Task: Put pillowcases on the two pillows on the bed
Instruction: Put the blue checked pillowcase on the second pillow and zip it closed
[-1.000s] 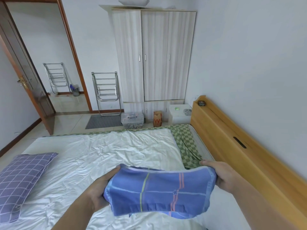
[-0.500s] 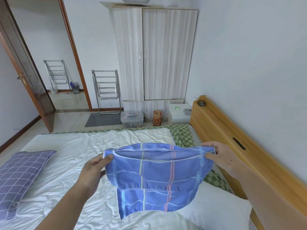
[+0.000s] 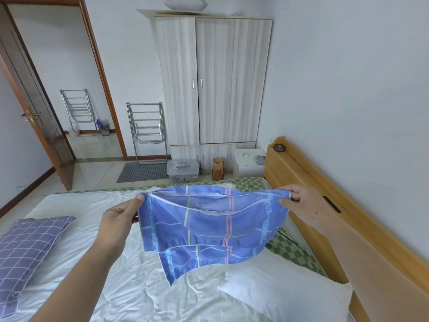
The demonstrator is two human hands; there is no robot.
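A blue plaid pillowcase (image 3: 209, 231) hangs in the air above the bed, its open mouth facing up. My left hand (image 3: 120, 219) pinches its left corner and my right hand (image 3: 299, 205) pinches its right corner, stretching the opening wide. Below it, at the lower right, a bare white pillow (image 3: 285, 296) lies on the white quilt (image 3: 97, 263). A second pillow in a purple checked case (image 3: 25, 254) rests at the left edge of the bed.
The wooden headboard (image 3: 325, 191) runs along the right wall. A green checked sheet (image 3: 294, 254) shows beside it. A wardrobe (image 3: 213, 84), white nightstand (image 3: 248, 163), plastic box (image 3: 183, 170) and paper bag stand beyond the bed. The door at left is open.
A second ago I held the pillowcase bunched low in both hands. I have lifted it, let it unfold and hang, and pulled its mouth open. The white pillow has come into view.
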